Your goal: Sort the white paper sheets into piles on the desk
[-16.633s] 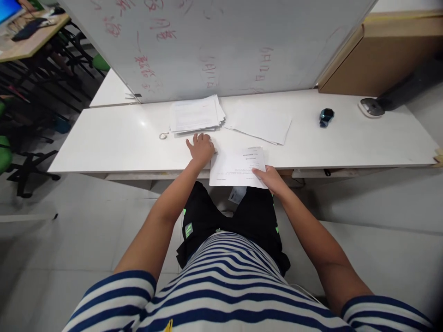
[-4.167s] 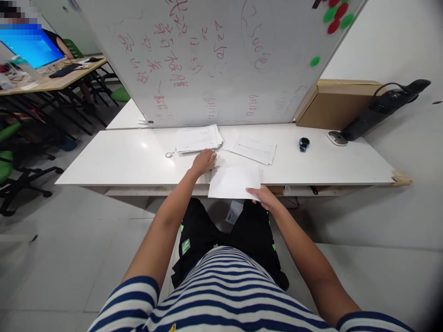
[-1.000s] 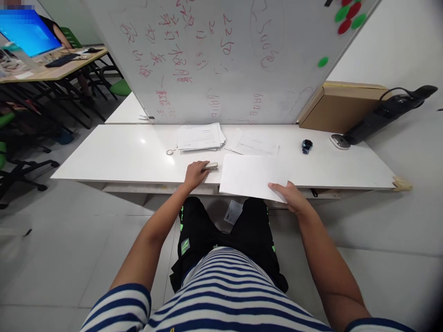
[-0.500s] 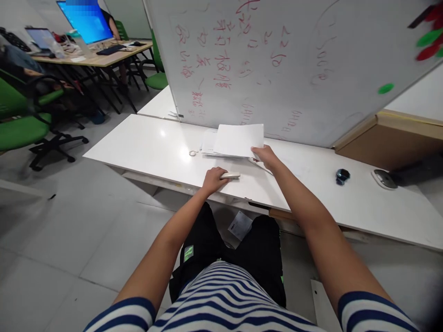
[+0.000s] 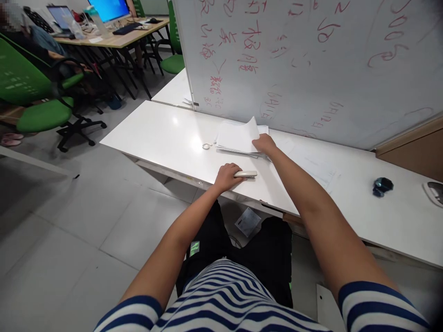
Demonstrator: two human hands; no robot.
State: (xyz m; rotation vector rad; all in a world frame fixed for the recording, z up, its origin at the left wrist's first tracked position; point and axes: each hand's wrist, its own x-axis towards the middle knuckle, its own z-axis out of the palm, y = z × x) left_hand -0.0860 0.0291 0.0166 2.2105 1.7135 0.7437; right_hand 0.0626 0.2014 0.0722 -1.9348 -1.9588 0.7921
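Observation:
My left hand [image 5: 227, 177] is wrapped round the back end of a white stapler [image 5: 249, 174] near the front edge of the white table. The stapler's front part sticks out to the right of the fingers. Farther back, my right hand [image 5: 265, 144] pinches the right side of white paper sheets [image 5: 232, 137], whose far right corner curls upward. More sheets lie beneath and behind them. To the left of this paper is a small ring-shaped item [image 5: 206, 146], too small to name for certain.
A whiteboard [image 5: 242, 92] with red writing stands along the back of the table [image 5: 155, 133]. At the right are a dark round object [image 5: 382, 186] and a computer mouse [image 5: 434, 192]. Green chairs [image 5: 44, 113] and a desk with a monitor [image 5: 110, 9] stand at the left, with a person seated there.
The view has swung, shifting most things rightward in the picture. The held sheets have come lower over the stack and their corner now bends up. My left hand keeps hold of the stapler.

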